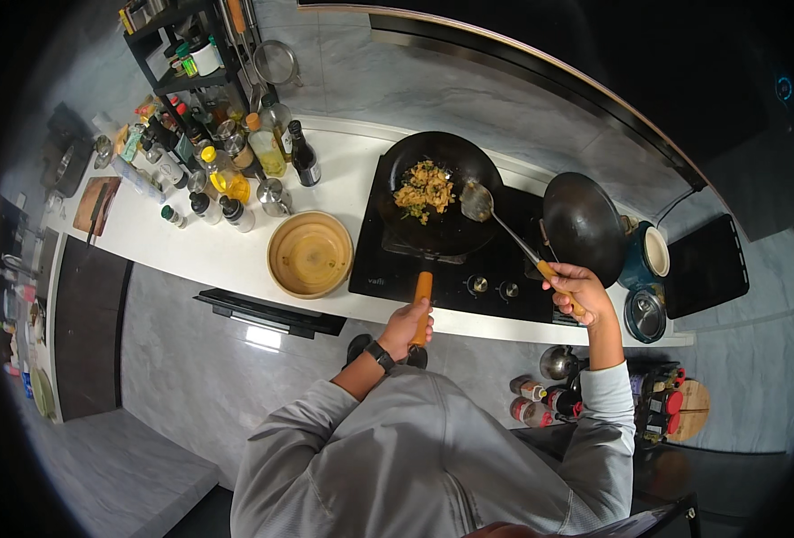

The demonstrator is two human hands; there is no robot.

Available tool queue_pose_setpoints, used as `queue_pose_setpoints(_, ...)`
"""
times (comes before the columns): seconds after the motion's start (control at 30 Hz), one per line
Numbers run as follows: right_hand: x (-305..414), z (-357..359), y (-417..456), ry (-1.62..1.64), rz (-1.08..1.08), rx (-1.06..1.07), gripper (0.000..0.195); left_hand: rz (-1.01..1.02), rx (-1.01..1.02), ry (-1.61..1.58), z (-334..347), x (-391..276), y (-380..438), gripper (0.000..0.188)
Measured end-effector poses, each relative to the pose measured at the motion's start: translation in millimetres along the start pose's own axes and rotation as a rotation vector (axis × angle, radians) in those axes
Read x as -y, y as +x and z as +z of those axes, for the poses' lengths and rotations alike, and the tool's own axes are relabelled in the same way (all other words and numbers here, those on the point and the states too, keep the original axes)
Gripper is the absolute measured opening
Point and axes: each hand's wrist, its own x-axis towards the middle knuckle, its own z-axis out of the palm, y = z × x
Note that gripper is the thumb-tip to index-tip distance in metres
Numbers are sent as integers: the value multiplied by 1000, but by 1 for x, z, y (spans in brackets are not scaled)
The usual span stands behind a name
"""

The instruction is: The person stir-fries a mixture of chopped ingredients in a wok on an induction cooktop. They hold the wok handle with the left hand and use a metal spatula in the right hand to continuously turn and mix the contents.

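My left hand [405, 328] grips the orange-brown wooden handle [424, 289] of a black wok [464, 232], which sits on the left burner of a black gas stove [390, 279]. Chopped, browned food with green bits [425, 191] lies in the wok's left half. In my right hand [582, 290] is the wooden handle of a metal wok spatula [518, 232]. Its broad, food-smeared head rests over the wok's right side, apart from the main heap. Part of the spatula handle is hidden by my fingers.
Left of the stove stands a tan bowl [311, 286] on the white counter [242, 262]. Bottles, including a dark one [304, 158], crowd behind it. A cleaver [96, 212] lies on a board at far left. Another dark wok [584, 225] sits right, beside a teal pot [632, 259]. A range hood overhangs.
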Motion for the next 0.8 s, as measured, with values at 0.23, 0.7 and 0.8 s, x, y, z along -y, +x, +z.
queue_pose_setpoints(0.23,-29,2,57,88,139,103,26,-19,-32,113,-8,-15,-8,40)
queue_pose_setpoints(0.7,-88,45,39,-1180,-702,-378,49,-40,-12,73,-13,-19,-10,41)
queue_pose_setpoints(0.8,-82,49,58,-1225,-814,-401,57,-41,9,61,-14,-16,-8,41)
